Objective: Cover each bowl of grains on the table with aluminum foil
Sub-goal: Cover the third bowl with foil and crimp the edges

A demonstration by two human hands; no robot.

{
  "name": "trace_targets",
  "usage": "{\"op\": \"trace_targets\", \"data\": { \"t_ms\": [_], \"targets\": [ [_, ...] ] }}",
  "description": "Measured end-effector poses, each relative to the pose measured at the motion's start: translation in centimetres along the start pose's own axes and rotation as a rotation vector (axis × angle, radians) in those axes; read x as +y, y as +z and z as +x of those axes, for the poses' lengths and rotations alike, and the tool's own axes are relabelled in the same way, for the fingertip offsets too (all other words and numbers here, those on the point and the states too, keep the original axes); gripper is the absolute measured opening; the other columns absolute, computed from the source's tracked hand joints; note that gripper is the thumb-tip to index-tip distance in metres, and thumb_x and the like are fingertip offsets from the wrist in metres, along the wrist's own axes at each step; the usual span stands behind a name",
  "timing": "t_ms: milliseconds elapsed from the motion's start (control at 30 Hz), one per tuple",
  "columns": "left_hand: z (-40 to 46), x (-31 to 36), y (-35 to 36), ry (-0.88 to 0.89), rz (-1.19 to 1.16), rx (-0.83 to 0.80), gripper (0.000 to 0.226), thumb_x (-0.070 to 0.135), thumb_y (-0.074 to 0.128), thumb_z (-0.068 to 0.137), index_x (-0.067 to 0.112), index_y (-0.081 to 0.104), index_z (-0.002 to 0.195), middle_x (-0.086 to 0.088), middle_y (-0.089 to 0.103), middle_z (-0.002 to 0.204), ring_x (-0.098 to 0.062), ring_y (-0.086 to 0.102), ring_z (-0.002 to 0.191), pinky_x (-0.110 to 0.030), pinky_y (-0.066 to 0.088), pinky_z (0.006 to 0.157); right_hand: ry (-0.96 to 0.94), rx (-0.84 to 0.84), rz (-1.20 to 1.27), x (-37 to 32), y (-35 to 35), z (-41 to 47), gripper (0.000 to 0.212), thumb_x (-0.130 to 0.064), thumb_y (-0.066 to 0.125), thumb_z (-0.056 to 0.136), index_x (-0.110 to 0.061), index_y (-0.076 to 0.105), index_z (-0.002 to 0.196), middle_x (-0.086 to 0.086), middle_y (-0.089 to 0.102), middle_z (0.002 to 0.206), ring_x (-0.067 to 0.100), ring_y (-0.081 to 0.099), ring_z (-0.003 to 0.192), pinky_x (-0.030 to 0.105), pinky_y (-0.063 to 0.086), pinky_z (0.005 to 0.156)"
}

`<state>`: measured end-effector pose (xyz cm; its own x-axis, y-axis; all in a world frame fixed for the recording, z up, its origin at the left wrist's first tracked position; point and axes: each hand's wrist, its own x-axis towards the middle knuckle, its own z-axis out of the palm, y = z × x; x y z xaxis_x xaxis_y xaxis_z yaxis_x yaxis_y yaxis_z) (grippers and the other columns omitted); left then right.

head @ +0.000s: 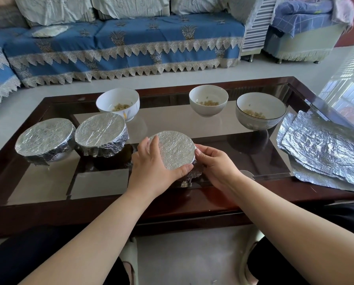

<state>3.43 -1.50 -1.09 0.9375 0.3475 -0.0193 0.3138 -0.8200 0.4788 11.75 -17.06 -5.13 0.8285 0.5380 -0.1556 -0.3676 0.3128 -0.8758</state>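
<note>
While both hands cup it, the foil-covered bowl (173,150) seemingly sits between.

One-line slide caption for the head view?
Both hands press foil onto the third bowl; three bowls of grains await.

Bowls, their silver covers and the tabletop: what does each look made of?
Open bowls: probably glazed ceramic, white and glossy, one painted.
Covers: aluminum foil, crinkled, shiny, crimped under rims; spare sheets match.
Tabletop: likely tinted glass, reflective and see-through, in a dark polished frame, apparently wood.
</note>
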Motion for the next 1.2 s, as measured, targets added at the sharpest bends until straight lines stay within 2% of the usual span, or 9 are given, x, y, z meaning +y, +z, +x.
{"op": "trace_targets", "data": {
  "t_ms": [200,400,600,667,800,967,1033,1100,1200],
  "targets": [
    [0.0,-0.1,0.1,0.002,0.003,0.002,0.120,0.078,0.065,0.066,0.021,0.009,0.157,-0.004,0.005,0.159,-0.035,0.016,0.141,-0.042,0.025,0.115,-0.019,0.120,0.032,0.7,0.2,0.3,0.022,-0.009,0.050,0.099,-0.001,0.068,0.109,0.013,0.074,0.091,0.023,0.071,0.078,0.031,0.057,0.065],
    [0.2,-0.3,0.3,0.015,0.015,0.023,0.120,0.080,0.065,0.065,0.021,0.013,0.156,-0.006,0.008,0.158,-0.036,0.022,0.138,-0.043,0.028,0.113,0.001,0.328,-0.023,1.1,0.9,0.9,0.021,-0.015,0.058,0.098,0.002,0.068,0.104,0.013,0.073,0.086,0.022,0.069,0.074,0.033,0.056,0.065],
    [0.3,-0.3,0.4,0.012,0.022,0.027,0.120,0.080,0.064,0.064,0.021,0.015,0.156,-0.006,0.009,0.158,-0.036,0.022,0.138,-0.044,0.028,0.113,-0.002,0.444,-0.105,1.2,1.6,1.7,0.010,-0.015,0.064,0.094,-0.009,0.069,0.089,0.004,0.072,0.076,0.014,0.066,0.065,0.027,0.054,0.057],
    [0.2,-0.3,0.4,0.010,0.020,0.024,0.120,0.081,0.063,0.063,0.022,0.014,0.156,-0.004,0.008,0.157,-0.035,0.021,0.138,-0.043,0.028,0.114,-0.026,0.467,-0.159,1.4,1.7,2.0,0.009,-0.012,0.062,0.095,-0.010,0.067,0.088,0.003,0.069,0.077,0.013,0.062,0.065,0.024,0.052,0.056],
    [0.3,-0.3,0.3,0.002,0.015,0.003,0.121,0.082,0.061,0.064,0.022,0.010,0.156,-0.004,0.006,0.157,-0.035,0.019,0.138,-0.044,0.027,0.116,-0.130,0.503,-0.341,1.4,1.8,2.6,0.012,-0.006,0.060,0.092,-0.017,0.059,0.088,0.004,0.062,0.087,0.014,0.056,0.072,0.030,0.049,0.067],
    [0.1,-0.1,0.2,-0.001,0.036,0.003,0.122,0.082,0.059,0.066,0.019,0.006,0.156,-0.006,0.005,0.158,-0.035,0.019,0.139,-0.043,0.025,0.116,-0.172,0.520,-0.558,1.0,1.8,2.6,0.026,0.006,0.054,0.081,-0.019,0.055,0.074,0.001,0.062,0.069,0.014,0.054,0.057,0.030,0.046,0.052],
    [0.1,0.0,0.1,-0.002,0.059,0.004,0.122,0.083,0.057,0.067,0.017,0.005,0.156,-0.007,0.004,0.159,-0.036,0.018,0.139,-0.043,0.024,0.115,-0.176,0.538,-0.567,0.7,1.7,2.2,0.033,0.009,0.044,0.076,-0.018,0.061,0.075,0.002,0.065,0.070,0.020,0.058,0.061,0.040,0.054,0.056],
    [0.2,0.0,0.0,-0.007,0.075,0.008,0.122,0.084,0.055,0.067,0.017,0.004,0.156,-0.008,0.005,0.159,-0.037,0.019,0.139,-0.043,0.025,0.115,-0.191,0.525,-0.524,0.7,1.7,1.5,0.034,0.006,0.040,0.079,-0.018,0.063,0.084,0.000,0.071,0.079,0.024,0.063,0.071,0.046,0.056,0.069],
    [0.5,-0.2,-0.2,-0.015,0.084,0.007,0.123,0.085,0.053,0.067,0.016,0.004,0.156,-0.009,0.005,0.159,-0.038,0.018,0.140,-0.043,0.024,0.115,-0.219,0.439,-0.454,1.4,1.7,0.2,0.010,-0.020,0.048,0.093,-0.021,0.058,0.096,-0.002,0.073,0.096,0.020,0.068,0.093,0.043,0.053,0.086]
  ]
}}
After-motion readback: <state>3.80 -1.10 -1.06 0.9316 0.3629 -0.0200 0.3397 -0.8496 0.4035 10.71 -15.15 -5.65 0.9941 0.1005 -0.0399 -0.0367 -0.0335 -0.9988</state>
